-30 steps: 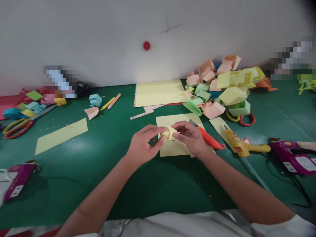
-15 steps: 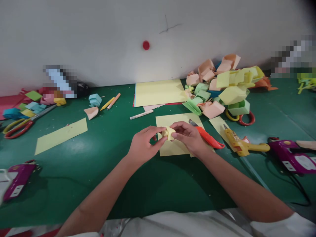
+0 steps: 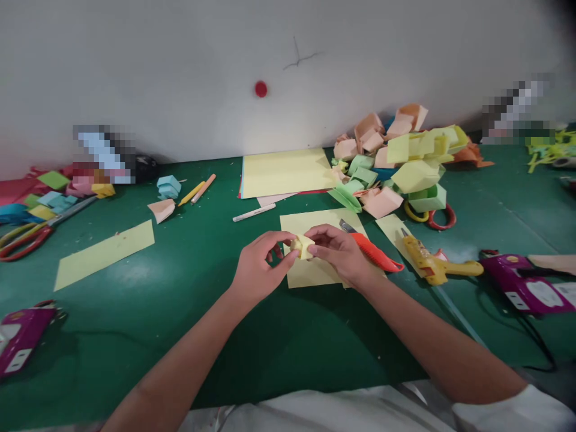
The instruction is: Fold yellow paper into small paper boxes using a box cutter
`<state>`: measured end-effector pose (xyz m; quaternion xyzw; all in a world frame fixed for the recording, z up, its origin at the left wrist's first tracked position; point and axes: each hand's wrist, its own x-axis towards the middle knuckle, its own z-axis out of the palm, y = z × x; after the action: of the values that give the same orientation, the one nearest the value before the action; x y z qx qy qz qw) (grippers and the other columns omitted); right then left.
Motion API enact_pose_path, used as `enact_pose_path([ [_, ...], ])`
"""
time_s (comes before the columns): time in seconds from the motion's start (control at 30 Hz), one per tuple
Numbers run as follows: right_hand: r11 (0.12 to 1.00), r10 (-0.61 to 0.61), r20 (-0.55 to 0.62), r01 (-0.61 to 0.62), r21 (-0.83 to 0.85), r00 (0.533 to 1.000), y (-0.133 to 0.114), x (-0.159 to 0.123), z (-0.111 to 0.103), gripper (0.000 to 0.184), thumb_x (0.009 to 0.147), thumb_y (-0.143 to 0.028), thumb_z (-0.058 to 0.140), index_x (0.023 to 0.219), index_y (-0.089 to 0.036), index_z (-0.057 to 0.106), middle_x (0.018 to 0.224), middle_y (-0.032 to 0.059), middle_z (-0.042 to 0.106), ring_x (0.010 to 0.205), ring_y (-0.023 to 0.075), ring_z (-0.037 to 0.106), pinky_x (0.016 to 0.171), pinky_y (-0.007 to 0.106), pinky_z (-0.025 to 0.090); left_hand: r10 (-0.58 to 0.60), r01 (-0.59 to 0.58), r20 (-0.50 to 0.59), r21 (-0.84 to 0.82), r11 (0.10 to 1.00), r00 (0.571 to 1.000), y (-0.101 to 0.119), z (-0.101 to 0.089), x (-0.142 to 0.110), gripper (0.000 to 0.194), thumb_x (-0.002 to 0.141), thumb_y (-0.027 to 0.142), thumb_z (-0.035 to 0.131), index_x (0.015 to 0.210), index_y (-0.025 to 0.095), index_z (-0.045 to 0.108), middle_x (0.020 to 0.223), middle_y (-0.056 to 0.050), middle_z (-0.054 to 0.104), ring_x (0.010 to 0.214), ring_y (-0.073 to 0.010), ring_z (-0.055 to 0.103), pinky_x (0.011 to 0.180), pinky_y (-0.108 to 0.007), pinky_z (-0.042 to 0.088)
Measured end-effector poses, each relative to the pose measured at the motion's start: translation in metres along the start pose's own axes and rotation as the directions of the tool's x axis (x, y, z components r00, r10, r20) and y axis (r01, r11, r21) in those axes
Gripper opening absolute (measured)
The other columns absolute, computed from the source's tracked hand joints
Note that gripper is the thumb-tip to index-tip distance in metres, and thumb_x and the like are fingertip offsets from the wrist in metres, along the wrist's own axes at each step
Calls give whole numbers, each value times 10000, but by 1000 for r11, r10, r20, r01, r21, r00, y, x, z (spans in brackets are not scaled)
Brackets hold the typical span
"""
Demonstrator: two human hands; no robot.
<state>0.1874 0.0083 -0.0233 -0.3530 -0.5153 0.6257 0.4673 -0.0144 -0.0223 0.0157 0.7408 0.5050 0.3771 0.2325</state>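
Note:
Between both hands is a small folded yellow paper piece, box-like in shape. My left hand pinches its left side with thumb and fingertips. On its right side, my right hand grips it between thumb and fingers. Beneath the hands lies a sheet of pale yellow paper, partly covered by them. An orange-handled utility knife rests on that sheet, just past my right hand. A yellow glue gun with a clear glue stick lies farther right, over a yellow paper strip.
Folded paper boxes are heaped at the back right beside scissors. Stacked coloured paper lies against the wall, with a white pen in front. On the left are a yellow strip, more scissors and a purple device.
The view has shifted slightly, so most things sit a little farther left. Both hands still hold the folded paper piece, which is turned slightly differently.

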Motion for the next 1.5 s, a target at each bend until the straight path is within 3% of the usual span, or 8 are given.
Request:
enact_pose_path([
  [0.23, 999, 19, -23, -20, -30, 1000, 0, 3, -12, 322, 743, -372, 847, 1020, -288, 706, 1076, 25, 682, 1042, 201, 629, 886, 374, 555, -14, 14, -6, -62, 998, 1000, -5, -4, 2, 201, 919, 313, 623, 1093, 233, 685, 1048, -33, 715, 728, -115, 631, 624, -226, 512],
  [0.4, 996, 61, 67, -56, -71, 996, -7, 2, -19, 441, 724, -291, 844, 1135, -306, 683, 1115, 24, 654, 998, 187, 635, 861, 359, 567, -128, 123, -7, -207, 970, 992, -24, -11, 2, 237, 892, 361, 651, 1089, 230, 632, 1044, -35, 675, 800, -142, 648, 682, -248, 549],
  [0.5, 989, 88, 129, -71, -129, 988, -11, 0, -20, 489, 748, -257, 813, 1210, -321, 664, 1201, 29, 641, 1023, 184, 634, 893, 355, 562, -176, 181, 45, -255, 950, 983, -42, -14, -3, 356, 890, 384, 639, 1212, 236, 604, 1062, -52, 667, 791, -154, 673, 667, -263, 569],
  [0.6, 970, 94, 189, -47, -238, 977, -13, -1, -18, 412, 797, -265, 756, 1195, -323, 667, 1285, 28, 621, 1063, 188, 632, 914, 354, 564, -170, 190, 116, -190, 963, 979, -53, -19, -8, 420, 914, 394, 584, 1309, 259, 624, 1086, -64, 674, 757, -150, 673, 656, -271, 576],
  [0.7, 920, 51, 200, 32, -391, 979, -11, -2, -16, 322, 836, -291, 708, 1156, -302, 666, 1250, 38, 637, 1054, 196, 650, 923, 368, 574, -154, 171, 144, -118, 978, 978, -57, -22, -9, 381, 921, 398, 554, 1253, 259, 680, 1101, -65, 690, 776, -158, 677, 685, -283, 586],
  [0.93, 674, -122, 265, 276, -685, 957, -2, -2, -13, 214, 894, -268, 641, 1108, -266, 633, 1181, 75, 660, 1085, 249, 612, 915, 442, 555, -170, 163, 113, 74, 984, 979, -53, -21, -8, 340, 918, 383, 584, 1238, 273, 611, 1066, -23, 745, 914, -190, 715, 771, -289, 579],
  [1.2, 521, -183, 365, 405, -751, 913, 3, 1, -15, 115, 878, -238, 681, 991, -250, 662, 1148, 77, 686, 1125, 286, 575, 997, 496, 470, -140, 104, 78, 353, 930, 987, -56, -20, -9, 246, 900, 332, 566, 1137, 266, 555, 1085, -41, 704, 939, -247, 686, 745, -349, 528],
  [1.5, 456, -219, 362, 423, -783, 906, 7, 0, -15, 75, 916, -275, 651, 959, -249, 707, 1222, 87, 663, 1190, 293, 531, 1001, 493, 478, -104, 66, 68, 420, 905, 992, -57, -19, -8, 240, 908, 342, 553, 1123, 238, 539, 989, -49, 688, 855, -225, 671, 682, -315, 503],
])
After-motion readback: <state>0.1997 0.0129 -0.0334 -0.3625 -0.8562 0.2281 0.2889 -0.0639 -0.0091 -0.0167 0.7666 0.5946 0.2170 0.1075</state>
